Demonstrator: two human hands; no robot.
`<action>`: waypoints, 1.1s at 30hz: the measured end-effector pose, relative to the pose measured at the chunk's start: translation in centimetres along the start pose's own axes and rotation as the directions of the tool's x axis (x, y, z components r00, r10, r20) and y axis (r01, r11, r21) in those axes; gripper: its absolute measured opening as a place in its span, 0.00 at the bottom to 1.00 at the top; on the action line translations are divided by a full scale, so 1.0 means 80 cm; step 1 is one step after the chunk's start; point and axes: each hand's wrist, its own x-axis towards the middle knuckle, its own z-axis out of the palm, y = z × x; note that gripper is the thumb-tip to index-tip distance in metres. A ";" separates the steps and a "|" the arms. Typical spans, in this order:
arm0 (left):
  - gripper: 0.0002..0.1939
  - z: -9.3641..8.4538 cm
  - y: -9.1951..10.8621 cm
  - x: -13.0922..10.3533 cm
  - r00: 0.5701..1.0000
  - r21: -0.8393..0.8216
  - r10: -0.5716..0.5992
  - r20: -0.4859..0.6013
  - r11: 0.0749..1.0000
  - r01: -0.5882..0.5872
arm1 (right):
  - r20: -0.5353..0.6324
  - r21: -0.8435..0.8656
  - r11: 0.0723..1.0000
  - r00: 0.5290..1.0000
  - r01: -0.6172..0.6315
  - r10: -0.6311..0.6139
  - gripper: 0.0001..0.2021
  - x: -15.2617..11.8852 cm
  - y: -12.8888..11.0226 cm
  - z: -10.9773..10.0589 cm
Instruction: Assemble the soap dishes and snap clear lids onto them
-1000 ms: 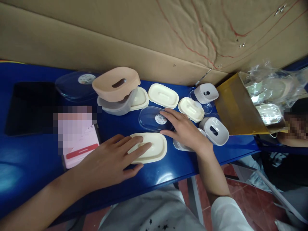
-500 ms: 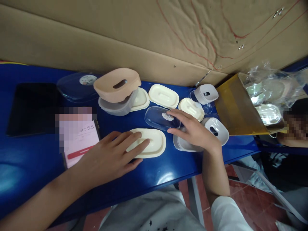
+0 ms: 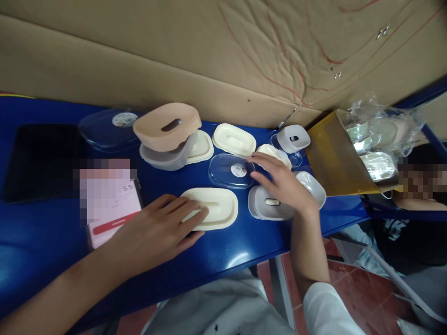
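Note:
My left hand point(image 3: 159, 230) lies flat with its fingers spread on the left end of a cream oval lid point(image 3: 216, 208) on the blue table point(image 3: 223, 251). My right hand point(image 3: 284, 184) hovers with fingers apart just right of a clear oval container point(image 3: 228, 170) with a round sticker, above a grey lid point(image 3: 270, 204) and next to a small cream lid point(image 3: 272, 151). It holds nothing.
Behind stand a peach lid on a grey container point(image 3: 167, 137), two more cream lids point(image 3: 234, 138), a clear dish point(image 3: 104, 128), a small white-lidded box point(image 3: 293, 137) and another white lid point(image 3: 316, 186). A phone point(image 3: 111, 211) and dark tablet point(image 3: 38, 160) lie left. A cardboard box of wrapped containers point(image 3: 363, 153) lies right; another person sits beyond.
The clear container slid away from the cream lid toward the back. My right hand drew off it to the right, uncovering the grey lid. My left hand slipped slightly left on the cream lid.

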 end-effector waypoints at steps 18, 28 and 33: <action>0.09 0.011 0.007 0.002 0.999 0.012 0.034 -0.029 0.999 -0.033 | -0.274 -0.141 0.843 0.838 -0.520 0.471 0.39 -0.221 0.103 -0.009; 0.12 0.011 0.010 0.000 0.998 0.059 0.066 0.010 0.996 -0.067 | -0.094 -0.173 0.985 0.995 0.015 -0.032 0.23 -0.088 0.005 0.010; 0.12 -0.001 0.000 0.004 0.999 0.111 0.036 0.003 0.993 -0.036 | 0.212 -0.214 0.970 0.975 0.112 -0.066 0.37 0.028 -0.010 0.032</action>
